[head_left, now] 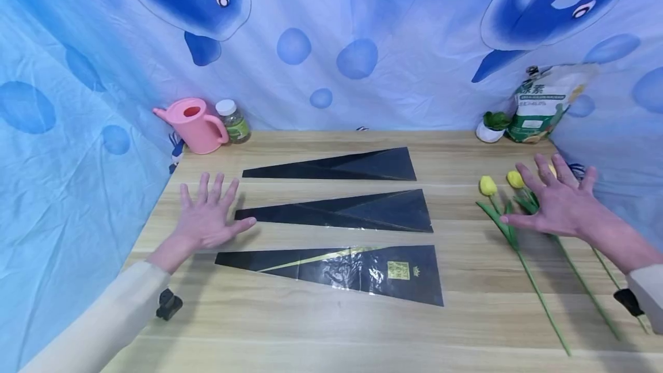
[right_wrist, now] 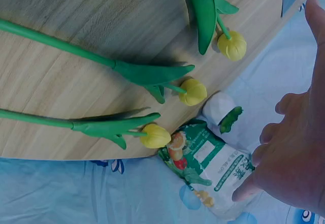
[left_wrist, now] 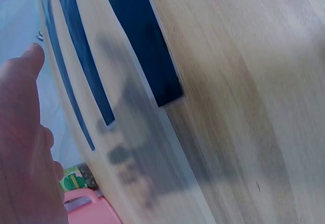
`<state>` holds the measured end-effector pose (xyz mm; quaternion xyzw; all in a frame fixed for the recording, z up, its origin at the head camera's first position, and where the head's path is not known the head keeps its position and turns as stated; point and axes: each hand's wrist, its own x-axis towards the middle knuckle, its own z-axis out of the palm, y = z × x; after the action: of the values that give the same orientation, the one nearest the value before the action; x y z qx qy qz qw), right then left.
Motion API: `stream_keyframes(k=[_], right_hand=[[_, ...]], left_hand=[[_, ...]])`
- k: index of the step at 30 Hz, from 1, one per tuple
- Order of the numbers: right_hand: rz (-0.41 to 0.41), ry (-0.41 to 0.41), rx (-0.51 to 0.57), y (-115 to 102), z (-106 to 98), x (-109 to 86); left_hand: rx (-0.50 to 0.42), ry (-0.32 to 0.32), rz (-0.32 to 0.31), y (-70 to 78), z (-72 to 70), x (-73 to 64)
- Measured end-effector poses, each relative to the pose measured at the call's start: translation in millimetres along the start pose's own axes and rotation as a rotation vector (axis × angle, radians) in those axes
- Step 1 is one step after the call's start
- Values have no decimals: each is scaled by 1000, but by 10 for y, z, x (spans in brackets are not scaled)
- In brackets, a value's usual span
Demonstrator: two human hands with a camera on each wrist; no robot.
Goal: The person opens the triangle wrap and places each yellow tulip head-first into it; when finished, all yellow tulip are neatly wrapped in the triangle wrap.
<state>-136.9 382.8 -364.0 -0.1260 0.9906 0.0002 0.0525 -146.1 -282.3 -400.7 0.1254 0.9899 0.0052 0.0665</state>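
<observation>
My left hand is spread over the table's left side, holding nothing, its thumb overlapping the narrow end of the middle black wrapping sleeve in the head view. Another black sleeve lies behind it. In front is a third sleeve with a gold stripe and a gold printed square. On the right, my right hand hovers with fingers spread above the yellow artificial tulips and hides part of them. The right wrist view shows three tulips: one tulip, a middle tulip and another tulip, with green leaves and stems.
At the back left stand a pink watering can and a lidded jar. A small potted plant and a green-and-white bag stand at the back right. Blue printed cloth hangs behind and beside the wooden table.
</observation>
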Motion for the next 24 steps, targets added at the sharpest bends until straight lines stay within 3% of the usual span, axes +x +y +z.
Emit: stream_keyframes(k=[5,9,13,16,20,24], right_hand=[[-43,-10,36,-53,-30,57],[-105,-12,102,-162,9,181],[-177,29,165,-302,128,399],[-227,68,214,-448,216,584],[-271,117,283,-656,311,817],[-286,158,329,-803,359,1033]], left_hand=[[-60,12,16,101,-36,85],[-193,66,101,368,-35,301],[-312,126,220,857,7,756],[-388,151,258,1268,58,1133],[-458,115,247,1718,135,1548],[-459,79,227,1973,174,1833]])
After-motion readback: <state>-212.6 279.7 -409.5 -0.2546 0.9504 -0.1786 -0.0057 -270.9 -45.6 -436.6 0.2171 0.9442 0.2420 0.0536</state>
